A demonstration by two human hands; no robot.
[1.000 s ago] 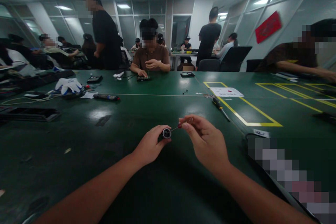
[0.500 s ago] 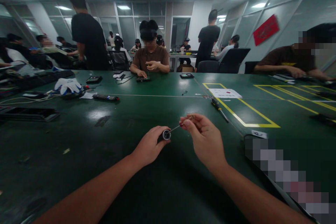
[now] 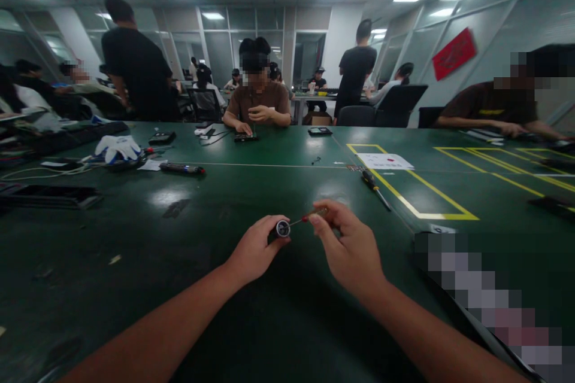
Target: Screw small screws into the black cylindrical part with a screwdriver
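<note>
Between its thumb and fingers, my left hand [image 3: 258, 249] grips a small dark cylinder [image 3: 283, 228] with a silvery rim, its round end turned toward me. My right hand [image 3: 348, 239] is closed on a thin screwdriver [image 3: 320, 212] with a see-through amber handle and a red collar. The screwdriver's shaft slants down to the left and its tip reaches into the cylinder's round end. What the tip touches inside is too small to make out. Both hands are above the green tabletop [image 3: 215, 311].
Right of my hands lies a black-and-yellow screwdriver [image 3: 376, 188] beside a yellow tape outline [image 3: 442, 213] and a white sheet [image 3: 385, 160]. White gloves [image 3: 117, 148] and a dark pen-shaped tool [image 3: 182, 169] lie at left. A co-worker [image 3: 256, 99] sits opposite. A blurred-out object occupies the lower right.
My right fingers have shifted back along the screwdriver, so more of its handle and red collar show. The cylinder has moved slightly left. A standing person at the back left has leaned left.
</note>
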